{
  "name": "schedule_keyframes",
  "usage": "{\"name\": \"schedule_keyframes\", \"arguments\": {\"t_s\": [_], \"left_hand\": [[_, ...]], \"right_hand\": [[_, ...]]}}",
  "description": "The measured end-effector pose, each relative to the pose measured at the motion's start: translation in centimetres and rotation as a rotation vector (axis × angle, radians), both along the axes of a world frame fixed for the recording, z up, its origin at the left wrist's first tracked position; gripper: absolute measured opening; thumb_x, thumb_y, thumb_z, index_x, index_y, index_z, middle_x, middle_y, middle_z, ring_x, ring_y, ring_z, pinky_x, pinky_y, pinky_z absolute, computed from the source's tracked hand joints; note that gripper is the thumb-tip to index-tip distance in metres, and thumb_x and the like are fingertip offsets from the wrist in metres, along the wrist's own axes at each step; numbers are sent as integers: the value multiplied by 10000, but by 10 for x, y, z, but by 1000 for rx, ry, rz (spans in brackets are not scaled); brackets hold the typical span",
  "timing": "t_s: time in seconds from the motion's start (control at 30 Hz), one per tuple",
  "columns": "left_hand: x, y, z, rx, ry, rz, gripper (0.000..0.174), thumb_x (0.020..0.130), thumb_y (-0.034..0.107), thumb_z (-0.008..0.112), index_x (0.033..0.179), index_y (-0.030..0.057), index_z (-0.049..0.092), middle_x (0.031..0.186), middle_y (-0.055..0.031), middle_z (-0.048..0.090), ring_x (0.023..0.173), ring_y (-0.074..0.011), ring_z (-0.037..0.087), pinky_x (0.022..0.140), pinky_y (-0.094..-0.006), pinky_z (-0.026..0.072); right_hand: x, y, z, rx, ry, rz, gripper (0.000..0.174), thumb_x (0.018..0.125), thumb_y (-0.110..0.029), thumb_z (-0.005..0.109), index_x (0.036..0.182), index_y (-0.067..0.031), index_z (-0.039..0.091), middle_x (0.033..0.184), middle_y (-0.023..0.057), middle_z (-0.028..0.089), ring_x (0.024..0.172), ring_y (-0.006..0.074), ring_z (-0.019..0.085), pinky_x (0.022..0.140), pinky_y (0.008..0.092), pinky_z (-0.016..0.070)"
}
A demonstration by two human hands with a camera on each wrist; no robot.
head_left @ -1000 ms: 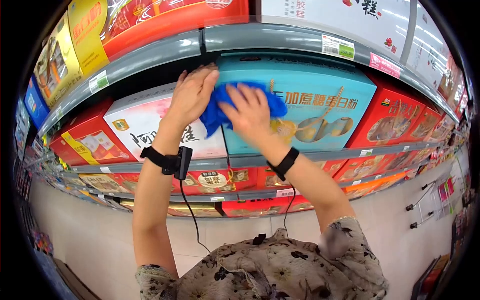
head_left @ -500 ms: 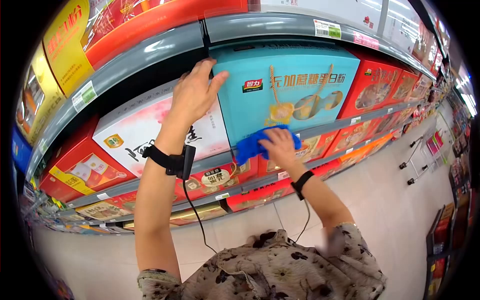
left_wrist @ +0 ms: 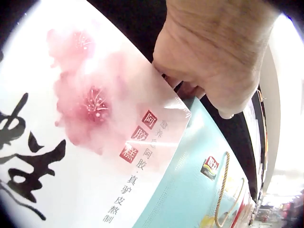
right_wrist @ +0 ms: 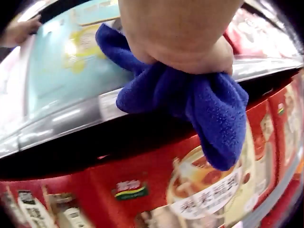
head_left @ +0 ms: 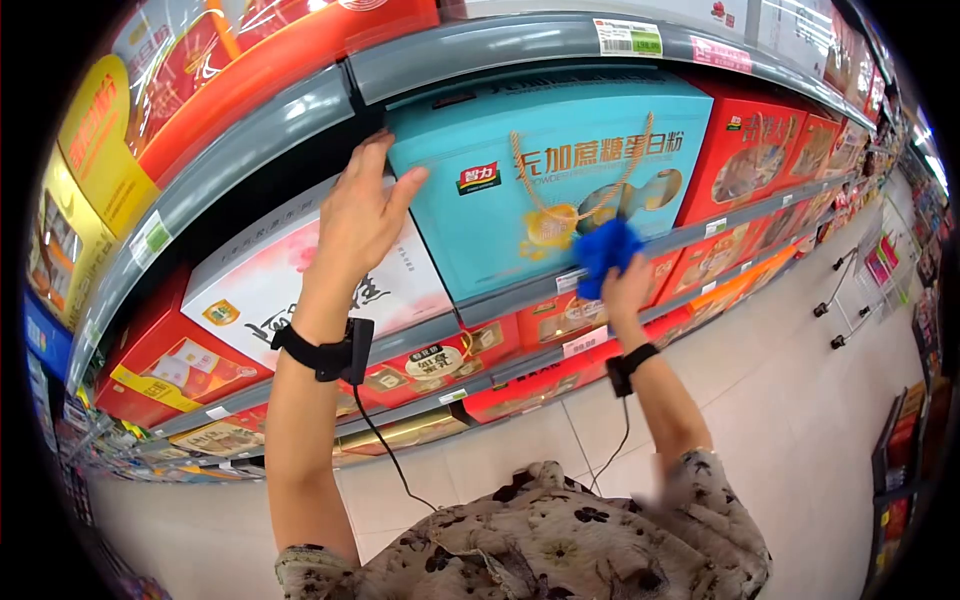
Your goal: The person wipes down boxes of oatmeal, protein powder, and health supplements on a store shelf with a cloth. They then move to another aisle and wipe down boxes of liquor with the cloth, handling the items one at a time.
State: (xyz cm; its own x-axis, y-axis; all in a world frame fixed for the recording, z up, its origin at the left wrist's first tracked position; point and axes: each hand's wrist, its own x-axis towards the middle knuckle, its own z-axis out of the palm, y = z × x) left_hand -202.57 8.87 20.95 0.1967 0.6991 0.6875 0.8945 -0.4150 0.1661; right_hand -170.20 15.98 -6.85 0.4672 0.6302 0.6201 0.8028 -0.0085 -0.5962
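Observation:
A large teal gift box [head_left: 460,230] with rope handles stands on the middle shelf. At its upper left corner rests my left hand [head_left: 358,220], fingers reaching to the top edge and thumb spread toward the front face. The left wrist view shows some of those fingers hidden behind a white gift box [left_wrist: 118,61] with pink flowers. My right hand [head_left: 626,285] grips a bunched blue cloth [head_left: 604,250] at the teal box's lower right. In the right wrist view the cloth [right_wrist: 218,123] hangs over the shelf edge [right_wrist: 61,118], in front of red boxes.
Red gift boxes [head_left: 745,150] line the shelf to the right, and another red box [head_left: 180,345] stands at far left. A shelf edge [head_left: 480,45] with price labels runs above. Lower shelves hold more boxes. Behind on the floor is a wheeled cart [head_left: 870,265].
My right hand has wiped the cloth down from the teal box's upper left front, then along rightward and slightly up. The left hand stays at the box corner while the head view has shifted.

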Motion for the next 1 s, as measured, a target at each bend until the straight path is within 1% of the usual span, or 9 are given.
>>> {"name": "schedule_keyframes", "arguments": {"t_s": [0.27,0.33,0.43,0.57,0.63,0.77,0.83,0.9,1.0], "left_hand": [[2,6,-7,115,-11,-18,522,926,390,528,1255,-8,454,1282,-204,507,1173,-369,509,956,-408,421],[1,5,-9,98,-5,-7,525,926,368,530,1285,-4,442,1307,-204,495,1191,-364,499,981,-417,399],[-9,-1,-9,61,95,3,587,910,335,551,1369,10,382,1392,-216,421,1284,-348,413,1073,-517,271],[-22,-46,-26,160,112,59,592,897,307,575,1386,37,379,1413,-173,410,1333,-330,355,1092,-527,231],[-43,-72,-32,145,239,191,547,914,229,559,1395,46,373,1427,-188,384,1343,-320,340,1129,-489,170],[-131,-100,-45,266,213,435,497,910,224,564,1356,52,428,1399,-177,423,1323,-323,366,1112,-486,199],[-182,-108,-47,314,167,479,491,904,248,573,1336,48,451,1385,-178,437,1314,-322,378,1103,-495,212],[-223,-113,-48,290,86,630,491,920,274,549,1339,40,447,1377,-186,446,1320,-329,366,1102,-479,224],[-256,-116,-53,228,225,601,510,926,309,535,1335,19,443,1375,-196,445,1319,-341,364,1104,-473,225]], "right_hand": [[-167,-107,0,-21,-44,957,344,690,-55,599,1027,-122,579,980,153,499,946,373,530,794,452,458],[-193,-116,-19,-574,21,1495,431,735,-69,552,1162,-126,568,1061,137,602,1024,336,576,842,419,480],[-203,-138,-17,-972,178,1988,501,654,-80,643,1153,-63,611,990,151,670,882,228,631,792,336,488],[-193,-137,14,-1045,170,2072,370,713,-53,648,1081,-82,636,999,68,653,928,161,588,829,312,463],[-187,-123,33,-795,108,1903,353,717,-46,652,1068,-80,636,1000,55,646,936,147,580,834,308,462],[-168,-110,156,-489,701,1701,294,779,-20,631,1064,-89,616,994,4,622,959,93,553,850,270,459],[-176,-98,206,-4,618,1514,309,778,-34,607,1081,-88,599,1055,31,595,1025,145,541,885,293,441],[-188,-77,247,524,198,1195,291,771,-42,605,1060,-84,599,996,122,591,990,285,562,871,357,448],[-219,-70,279,696,-193,855,298,753,-102,653,1046,-85,607,993,148,593,945,311,567,807,408,459]]}}
